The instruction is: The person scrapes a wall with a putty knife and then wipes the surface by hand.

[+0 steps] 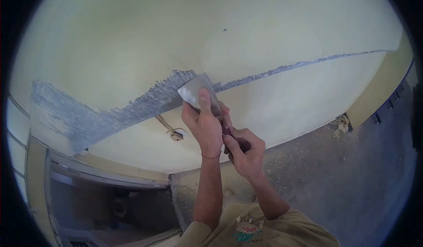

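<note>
Both of my hands are closed on one scraper (192,89), a wide flat metal blade on a dark handle. My left hand (206,123) grips it near the blade, with the thumb lying along the metal face. Lower down, my right hand (245,152) is wrapped round the handle, which the fingers mostly hide. The blade's far edge meets the pale painted ceiling (132,40) beside a scraped grey strip (132,110). That strip is broad to the left of the blade and narrow to the right.
Below the strip is a pale wall (282,119) with a round fitting (177,134) and wires. A doorway frame (110,178) stands at lower left. Flakes lie on the grey floor (326,176). Dark hooks (390,104) line the right side.
</note>
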Action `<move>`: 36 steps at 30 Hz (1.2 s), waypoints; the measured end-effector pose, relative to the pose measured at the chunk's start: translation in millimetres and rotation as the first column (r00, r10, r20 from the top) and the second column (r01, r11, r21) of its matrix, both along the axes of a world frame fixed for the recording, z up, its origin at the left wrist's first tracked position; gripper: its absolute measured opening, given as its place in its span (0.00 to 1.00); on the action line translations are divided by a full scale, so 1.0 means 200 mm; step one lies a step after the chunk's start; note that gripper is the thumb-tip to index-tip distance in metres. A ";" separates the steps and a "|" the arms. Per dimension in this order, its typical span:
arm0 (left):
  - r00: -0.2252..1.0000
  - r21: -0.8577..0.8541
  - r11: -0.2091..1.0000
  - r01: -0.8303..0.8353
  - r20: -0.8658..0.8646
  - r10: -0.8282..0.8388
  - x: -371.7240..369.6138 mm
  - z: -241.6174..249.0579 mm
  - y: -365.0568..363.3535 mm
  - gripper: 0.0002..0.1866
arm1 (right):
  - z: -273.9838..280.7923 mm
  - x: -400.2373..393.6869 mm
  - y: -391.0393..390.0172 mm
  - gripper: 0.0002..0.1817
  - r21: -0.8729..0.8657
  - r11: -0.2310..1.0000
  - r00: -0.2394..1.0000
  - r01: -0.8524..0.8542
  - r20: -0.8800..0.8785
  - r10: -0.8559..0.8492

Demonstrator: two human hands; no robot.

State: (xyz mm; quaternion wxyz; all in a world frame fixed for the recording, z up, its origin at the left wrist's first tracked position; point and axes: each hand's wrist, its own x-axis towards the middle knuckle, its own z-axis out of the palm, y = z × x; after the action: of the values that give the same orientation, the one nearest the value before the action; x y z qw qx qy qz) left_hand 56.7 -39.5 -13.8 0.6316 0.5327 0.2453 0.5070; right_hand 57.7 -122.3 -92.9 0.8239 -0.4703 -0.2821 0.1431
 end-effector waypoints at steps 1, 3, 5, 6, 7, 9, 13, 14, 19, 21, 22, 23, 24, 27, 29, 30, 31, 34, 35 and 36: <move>0.998 0.005 1.000 0.030 0.054 -0.030 0.01 0.00 0.00 0.13 | 0.01 0.01 -0.01 0.04 0.034 0.999 1.000 0.005 0.022 -0.006; 0.999 0.004 1.000 0.021 0.031 -0.022 -0.01 0.03 -0.04 0.13 | 0.04 -0.02 -0.05 0.05 -0.013 1.000 1.000 -0.004 -0.019 0.004; 1.000 0.003 1.000 0.007 0.008 -0.007 -0.02 0.04 -0.05 0.13 | 0.05 -0.04 -0.07 0.08 -0.060 0.998 0.998 -0.021 -0.062 0.017; 1.000 0.003 1.000 0.003 -0.010 -0.003 -0.02 0.03 -0.05 0.13 | 0.04 -0.04 -0.07 0.08 -0.059 0.997 0.995 -0.046 -0.097 0.040; 1.000 0.003 1.000 -0.001 -0.029 0.001 -0.02 0.02 -0.04 0.13 | 0.04 -0.04 -0.07 0.08 -0.057 0.996 0.989 -0.073 -0.132 0.065; 1.000 0.020 1.000 -0.007 -0.027 0.008 -0.02 0.02 -0.04 0.13 | 0.02 -0.05 -0.04 0.06 -0.014 0.999 0.993 -0.047 -0.106 0.045; 0.998 0.002 0.999 0.054 -0.022 -0.054 -0.04 0.04 -0.01 0.13 | 0.03 -0.09 0.00 0.04 -0.023 0.997 0.997 0.075 -0.012 -0.075; 0.998 0.009 0.998 0.055 -0.018 -0.054 -0.03 0.06 0.00 0.13 | 0.04 -0.09 0.02 0.04 -0.016 0.997 0.997 0.076 -0.007 -0.076; 0.994 -0.013 0.997 0.080 -0.068 -0.081 -0.06 0.10 -0.01 0.14 | 0.09 -0.08 -0.02 0.04 -0.014 1.000 0.999 0.022 -0.036 -0.023; 0.999 -0.022 0.999 0.031 -0.032 -0.032 -0.02 0.06 -0.02 0.14 | 0.04 -0.03 0.00 0.04 -0.023 0.999 1.000 0.031 0.003 -0.031; 1.000 0.003 1.000 -0.011 0.019 0.011 0.01 0.06 -0.02 0.15 | 0.03 0.00 0.00 0.05 0.004 0.999 0.997 0.047 0.059 -0.047; 1.000 0.005 1.000 0.002 0.022 -0.002 0.01 0.06 -0.02 0.15 | 0.04 0.00 0.00 0.05 0.006 0.998 0.996 0.060 0.062 -0.060; 1.000 0.017 1.000 0.019 0.019 -0.019 0.00 0.05 -0.01 0.14 | 0.05 -0.02 -0.01 0.05 -0.011 0.997 0.995 0.072 0.074 -0.071; 1.000 0.052 0.998 0.022 -0.013 -0.022 -0.03 0.06 -0.02 0.14 | 0.08 -0.05 -0.05 0.07 -0.039 0.998 0.998 0.058 0.018 -0.057; 0.998 -0.005 1.000 0.017 -0.052 -0.017 -0.04 0.05 -0.02 0.14 | 0.07 -0.07 -0.04 0.09 -0.046 0.999 0.998 0.023 -0.052 -0.026; 0.999 0.000 1.000 0.013 -0.050 -0.013 -0.04 0.05 -0.02 0.14 | 0.05 -0.07 -0.03 0.08 -0.036 0.999 0.999 0.029 -0.037 -0.031; 0.999 0.004 1.000 0.023 -0.041 -0.023 -0.04 0.04 -0.02 0.14 | 0.03 -0.08 -0.02 0.06 -0.026 0.999 0.999 0.036 -0.023 -0.036; 0.998 0.011 0.999 0.046 -0.042 -0.046 -0.05 0.05 -0.01 0.14 | 0.05 -0.11 -0.01 0.06 -0.028 0.998 0.997 0.049 -0.054 -0.050; 0.997 0.008 0.998 0.059 -0.052 -0.058 -0.05 0.06 0.00 0.14 | 0.06 -0.12 0.01 0.06 -0.022 0.998 0.997 0.052 -0.051 -0.053; 0.997 0.013 0.998 0.063 -0.049 -0.062 -0.05 0.09 0.00 0.14 | 0.07 -0.13 0.03 0.05 -0.014 0.996 0.996 0.087 -0.023 -0.087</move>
State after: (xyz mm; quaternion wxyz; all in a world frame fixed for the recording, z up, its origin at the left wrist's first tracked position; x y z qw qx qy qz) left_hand 47.5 -38.7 4.3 0.6372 0.5568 0.2402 0.4757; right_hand 31.8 -117.0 -79.5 0.8295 -0.4858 -0.2506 0.1145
